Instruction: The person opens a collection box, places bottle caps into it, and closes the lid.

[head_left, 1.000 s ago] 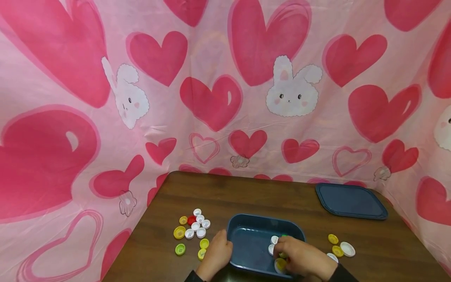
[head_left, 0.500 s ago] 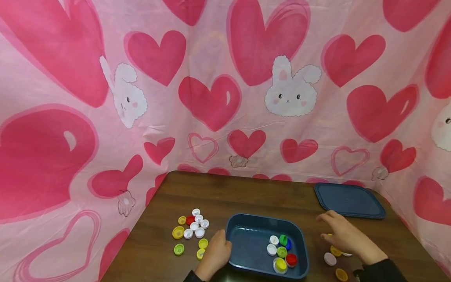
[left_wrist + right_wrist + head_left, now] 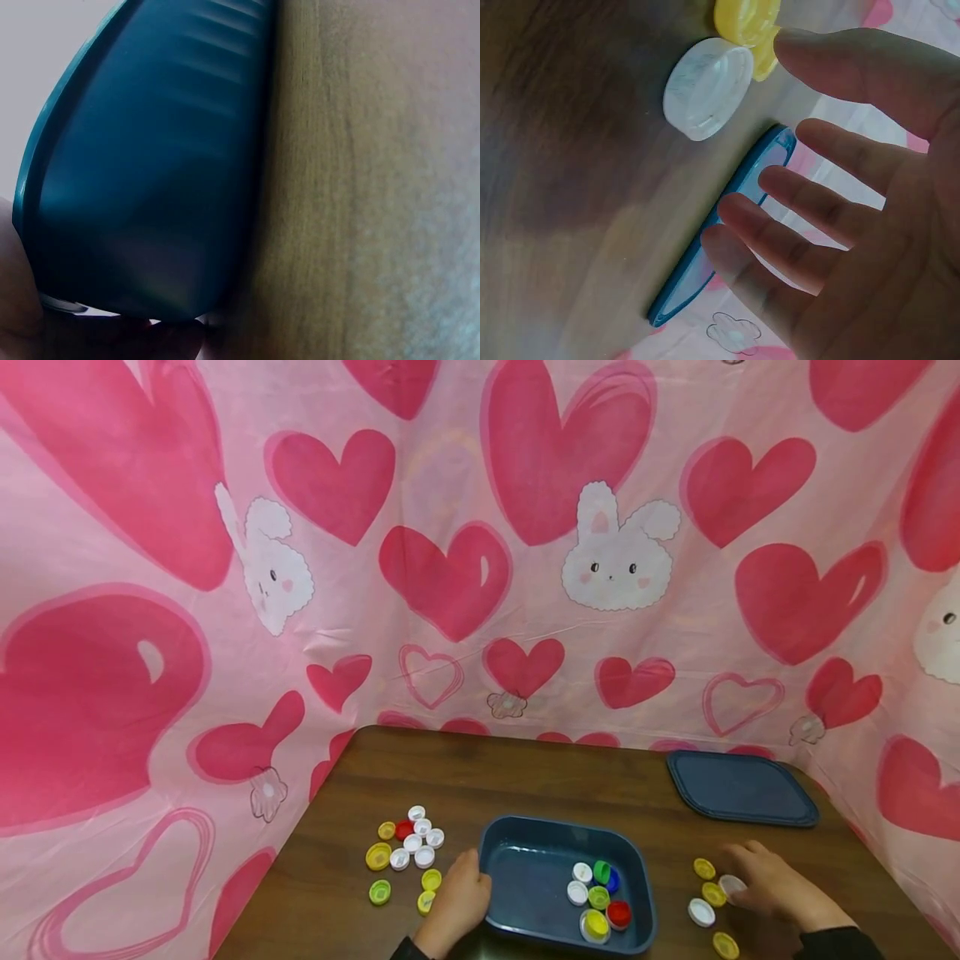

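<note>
A dark blue tray [image 3: 557, 829] stands on the brown table near the front edge. In it lie several bottle caps [image 3: 598, 897], white, green, blue, red and yellow. My left hand [image 3: 459, 900] grips the tray's left rim; the left wrist view shows the tray's outer wall [image 3: 150, 172] up close, with fingers at its base. To the right of the tray my right hand [image 3: 752, 877] reaches over loose caps, fingers straight and spread [image 3: 810, 187], holding nothing. Its fingertips are at a white cap [image 3: 731, 885] [image 3: 707, 88], next to a yellow cap [image 3: 714, 893] [image 3: 746, 19].
The tray's blue lid [image 3: 738, 787] [image 3: 720, 225] lies flat at the back right. A cluster of white, yellow, red and green caps [image 3: 411, 845] sits left of the tray. A pink heart-and-bunny curtain [image 3: 480, 568] closes off the table's back and sides.
My right hand has come out of the tray, leaving several caps in it, and moved right to the loose caps on the table. The left hand has stayed on the tray's rim.
</note>
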{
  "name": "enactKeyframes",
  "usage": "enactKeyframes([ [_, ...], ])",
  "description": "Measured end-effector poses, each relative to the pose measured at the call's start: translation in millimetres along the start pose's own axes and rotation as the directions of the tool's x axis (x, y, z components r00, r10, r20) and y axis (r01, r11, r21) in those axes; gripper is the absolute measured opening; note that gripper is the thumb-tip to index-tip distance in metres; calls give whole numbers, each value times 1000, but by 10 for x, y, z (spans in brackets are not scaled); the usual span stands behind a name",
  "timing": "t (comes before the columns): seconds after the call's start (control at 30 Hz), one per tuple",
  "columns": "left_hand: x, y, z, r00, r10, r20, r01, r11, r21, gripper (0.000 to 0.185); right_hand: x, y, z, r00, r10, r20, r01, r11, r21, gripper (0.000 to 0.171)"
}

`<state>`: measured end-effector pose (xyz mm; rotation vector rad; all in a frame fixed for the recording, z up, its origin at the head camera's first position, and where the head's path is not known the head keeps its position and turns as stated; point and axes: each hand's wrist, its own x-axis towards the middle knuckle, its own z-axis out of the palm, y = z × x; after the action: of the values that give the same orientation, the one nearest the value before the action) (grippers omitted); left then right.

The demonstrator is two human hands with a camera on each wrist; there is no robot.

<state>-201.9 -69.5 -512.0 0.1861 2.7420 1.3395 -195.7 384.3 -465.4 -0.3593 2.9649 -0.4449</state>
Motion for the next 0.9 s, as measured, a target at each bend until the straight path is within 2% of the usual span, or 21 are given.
enactKeyframes([
  [0.23,-21,-9,6,997,61,-51,-59,998,30,32,17,45,40,998,29,48,-31,999,31,52],
  [0.43,-18,2,4,999,25,-31,-25,1000,5,34,35,75,100,998,45,38,-47,998,51,56],
  [0.6,-22,0,6,999,27,-23,-27,1000,2,35,48,92,140,998,49,46,-52,996,68,56],
  [0.9,-17,15,-8,1000,20,-15,-20,1000,9,35,91,110,237,996,66,59,-68,997,30,47],
])
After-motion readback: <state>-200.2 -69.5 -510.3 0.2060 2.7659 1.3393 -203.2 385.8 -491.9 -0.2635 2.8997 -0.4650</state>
